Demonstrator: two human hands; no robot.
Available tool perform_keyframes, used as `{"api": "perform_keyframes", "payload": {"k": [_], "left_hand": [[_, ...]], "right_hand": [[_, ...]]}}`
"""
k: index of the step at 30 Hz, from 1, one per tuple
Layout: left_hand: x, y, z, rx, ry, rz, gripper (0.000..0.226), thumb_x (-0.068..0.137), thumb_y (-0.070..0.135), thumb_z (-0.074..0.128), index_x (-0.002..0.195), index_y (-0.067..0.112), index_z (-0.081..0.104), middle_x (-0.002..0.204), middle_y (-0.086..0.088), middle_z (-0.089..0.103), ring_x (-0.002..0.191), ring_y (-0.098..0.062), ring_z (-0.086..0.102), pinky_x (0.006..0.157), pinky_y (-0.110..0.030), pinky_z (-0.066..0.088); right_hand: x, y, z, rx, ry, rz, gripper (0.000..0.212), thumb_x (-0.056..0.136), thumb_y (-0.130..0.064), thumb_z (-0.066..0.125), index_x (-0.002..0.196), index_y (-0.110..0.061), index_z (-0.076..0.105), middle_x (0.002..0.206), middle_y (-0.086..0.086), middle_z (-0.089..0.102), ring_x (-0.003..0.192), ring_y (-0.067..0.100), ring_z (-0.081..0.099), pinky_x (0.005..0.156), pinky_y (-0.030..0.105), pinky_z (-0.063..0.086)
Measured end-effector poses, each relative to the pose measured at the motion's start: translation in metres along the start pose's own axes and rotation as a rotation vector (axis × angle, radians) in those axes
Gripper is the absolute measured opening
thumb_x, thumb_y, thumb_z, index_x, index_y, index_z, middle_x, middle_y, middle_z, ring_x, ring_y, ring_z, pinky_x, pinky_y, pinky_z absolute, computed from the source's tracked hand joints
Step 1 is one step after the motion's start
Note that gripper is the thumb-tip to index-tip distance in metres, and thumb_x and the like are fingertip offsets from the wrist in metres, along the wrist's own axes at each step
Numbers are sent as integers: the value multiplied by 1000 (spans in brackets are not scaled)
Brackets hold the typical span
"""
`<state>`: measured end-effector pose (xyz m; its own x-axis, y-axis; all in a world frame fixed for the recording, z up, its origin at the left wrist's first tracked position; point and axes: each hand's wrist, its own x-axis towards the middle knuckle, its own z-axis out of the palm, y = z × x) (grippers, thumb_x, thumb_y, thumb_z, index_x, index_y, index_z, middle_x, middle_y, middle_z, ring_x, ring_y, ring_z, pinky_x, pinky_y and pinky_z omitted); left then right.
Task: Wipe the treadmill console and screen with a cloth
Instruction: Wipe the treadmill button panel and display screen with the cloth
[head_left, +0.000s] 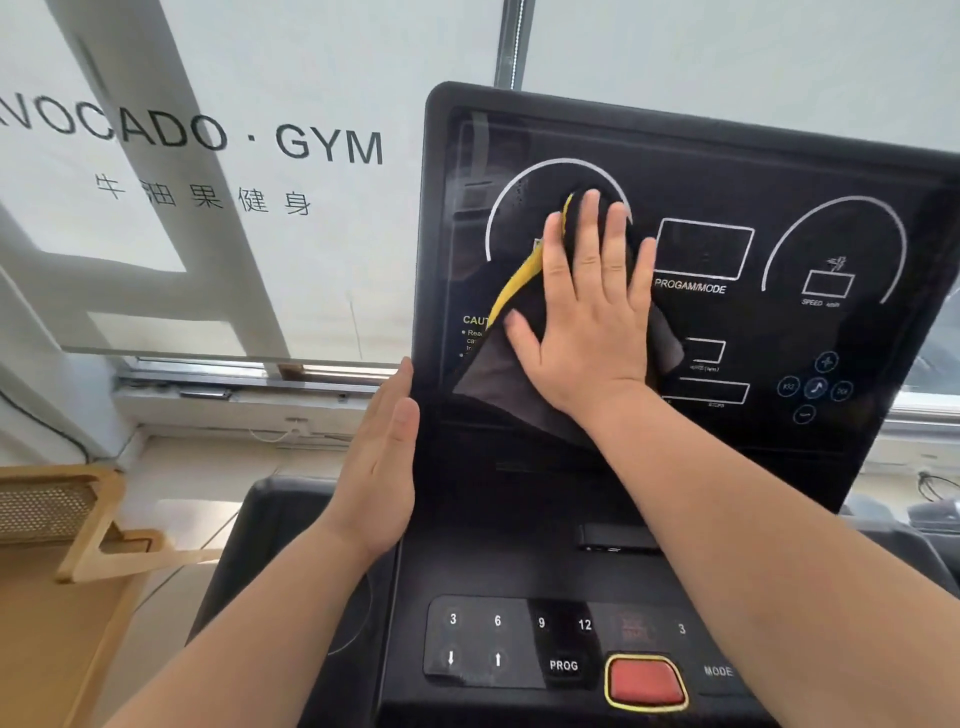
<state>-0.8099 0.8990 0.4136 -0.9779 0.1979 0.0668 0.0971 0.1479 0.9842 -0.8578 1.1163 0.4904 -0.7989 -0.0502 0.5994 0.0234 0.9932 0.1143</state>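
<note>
The treadmill's black upright screen (753, 171) fills the upper right, with white dial arcs and a PROGRAM/MODE box. My right hand (587, 306) lies flat, fingers spread, pressing a dark grey cloth with a yellow edge (498, 384) against the screen's left dial. My left hand (382, 467) is flat with straight fingers, its palm against the screen's left edge. Below lies the console panel (498, 561) with numbered keys, a PROG key and a red stop button (645, 682).
A frosted window with gym lettering (208, 140) stands behind the treadmill. A light wooden frame (98, 525) sits at lower left beside the machine. A windowsill with cables runs behind the screen.
</note>
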Motion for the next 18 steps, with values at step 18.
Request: {"api": "perform_keyframes", "payload": {"k": [18], "left_hand": [[0, -1, -1, -30, -8, -8, 90, 81, 93, 23, 157, 44, 26, 161, 26, 31, 150, 4, 22, 125, -47, 20]], "right_hand": [[-102, 33, 34, -36, -54, -71, 85, 96, -56, 40, 162, -16, 5, 170, 9, 0, 159, 31, -4, 126, 57, -1]]}}
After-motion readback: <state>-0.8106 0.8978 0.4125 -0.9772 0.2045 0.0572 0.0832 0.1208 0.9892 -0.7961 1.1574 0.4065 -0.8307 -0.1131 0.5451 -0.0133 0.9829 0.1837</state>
